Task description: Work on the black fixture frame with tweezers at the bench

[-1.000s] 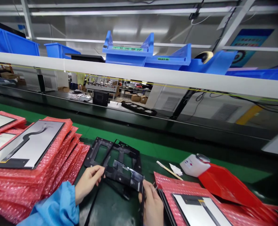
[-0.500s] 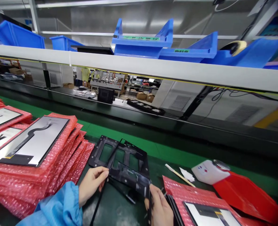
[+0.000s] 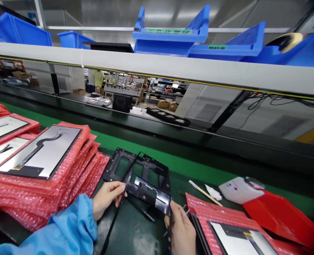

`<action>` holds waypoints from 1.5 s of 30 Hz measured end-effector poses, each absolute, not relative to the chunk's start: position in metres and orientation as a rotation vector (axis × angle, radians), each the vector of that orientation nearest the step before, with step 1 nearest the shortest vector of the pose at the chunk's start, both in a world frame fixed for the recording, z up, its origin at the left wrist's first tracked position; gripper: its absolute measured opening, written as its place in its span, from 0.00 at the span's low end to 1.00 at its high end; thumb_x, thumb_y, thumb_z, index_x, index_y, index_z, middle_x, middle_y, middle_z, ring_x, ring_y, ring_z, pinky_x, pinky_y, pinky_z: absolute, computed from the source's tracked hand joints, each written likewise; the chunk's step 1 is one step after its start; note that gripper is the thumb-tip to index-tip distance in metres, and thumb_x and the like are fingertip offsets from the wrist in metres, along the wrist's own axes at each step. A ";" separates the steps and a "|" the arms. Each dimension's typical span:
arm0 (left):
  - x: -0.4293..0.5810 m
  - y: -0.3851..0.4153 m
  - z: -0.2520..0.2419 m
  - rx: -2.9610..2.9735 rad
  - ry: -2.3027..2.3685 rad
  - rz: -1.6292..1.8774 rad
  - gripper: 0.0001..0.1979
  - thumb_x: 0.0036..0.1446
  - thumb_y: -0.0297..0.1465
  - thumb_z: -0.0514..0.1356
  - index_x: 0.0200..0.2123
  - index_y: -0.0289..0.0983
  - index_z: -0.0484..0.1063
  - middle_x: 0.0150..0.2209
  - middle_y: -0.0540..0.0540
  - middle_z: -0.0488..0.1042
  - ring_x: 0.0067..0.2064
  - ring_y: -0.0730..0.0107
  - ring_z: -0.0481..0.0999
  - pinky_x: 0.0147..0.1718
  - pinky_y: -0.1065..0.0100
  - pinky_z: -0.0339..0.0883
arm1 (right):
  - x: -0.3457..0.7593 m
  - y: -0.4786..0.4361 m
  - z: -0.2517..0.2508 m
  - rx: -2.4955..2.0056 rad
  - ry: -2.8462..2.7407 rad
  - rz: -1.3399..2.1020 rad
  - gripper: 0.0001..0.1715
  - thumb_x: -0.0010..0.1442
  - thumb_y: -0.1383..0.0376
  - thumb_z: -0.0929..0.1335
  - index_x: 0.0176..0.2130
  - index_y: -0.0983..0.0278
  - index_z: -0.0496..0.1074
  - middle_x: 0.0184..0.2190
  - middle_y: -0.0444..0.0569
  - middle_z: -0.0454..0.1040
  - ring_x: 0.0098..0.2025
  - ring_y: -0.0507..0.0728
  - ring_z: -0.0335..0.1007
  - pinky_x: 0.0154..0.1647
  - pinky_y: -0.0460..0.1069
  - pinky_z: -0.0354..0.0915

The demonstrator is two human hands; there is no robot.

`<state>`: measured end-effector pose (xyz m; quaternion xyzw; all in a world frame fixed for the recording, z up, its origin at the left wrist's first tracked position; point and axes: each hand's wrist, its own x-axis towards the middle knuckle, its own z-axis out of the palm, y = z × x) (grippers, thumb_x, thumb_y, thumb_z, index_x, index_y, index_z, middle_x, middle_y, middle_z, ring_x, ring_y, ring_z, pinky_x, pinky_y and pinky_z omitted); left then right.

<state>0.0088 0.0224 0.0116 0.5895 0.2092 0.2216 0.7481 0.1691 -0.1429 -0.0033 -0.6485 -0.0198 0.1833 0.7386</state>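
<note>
Between my hands is a thin black plastic frame [image 3: 145, 193] with a wide crossbar, raised off the bench and tilted. My left hand [image 3: 107, 199] pinches its left edge between thumb and fingers. At the right edge, my right hand [image 3: 182, 228] grips the frame, with some fingers hidden behind it. Shiny patches show on the crossbar. Behind it, a black plate with rectangular openings [image 3: 110, 170] lies on the green bench mat, partly covered by the held frame. A thin dark strip [image 3: 146, 212] shows below the crossbar.
Display panels [image 3: 44, 148] lie on stacked pink bubble-wrap bags [image 3: 74, 177] at left. Another panel [image 3: 236, 241] rests on bubble wrap at right. Nearby are a wooden stick [image 3: 205, 193], a white bottle [image 3: 239, 191] and a red bin [image 3: 279, 219]. Blue bins [image 3: 170, 39] stand on the shelf above.
The held frame has tilted slightly, so its crossbar now catches bright light. Both hands keep their hold. The camera view has shifted a little.
</note>
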 end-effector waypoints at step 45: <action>0.007 0.019 0.016 1.197 0.395 0.359 0.28 0.44 0.42 0.71 0.45 0.31 0.74 0.31 0.44 0.76 0.25 0.76 0.68 0.22 0.74 0.61 | 0.185 -0.142 -0.005 -1.434 0.040 0.261 0.29 0.41 0.44 0.74 0.29 0.63 0.66 0.12 0.37 0.60 0.11 0.47 0.49 0.10 0.44 0.43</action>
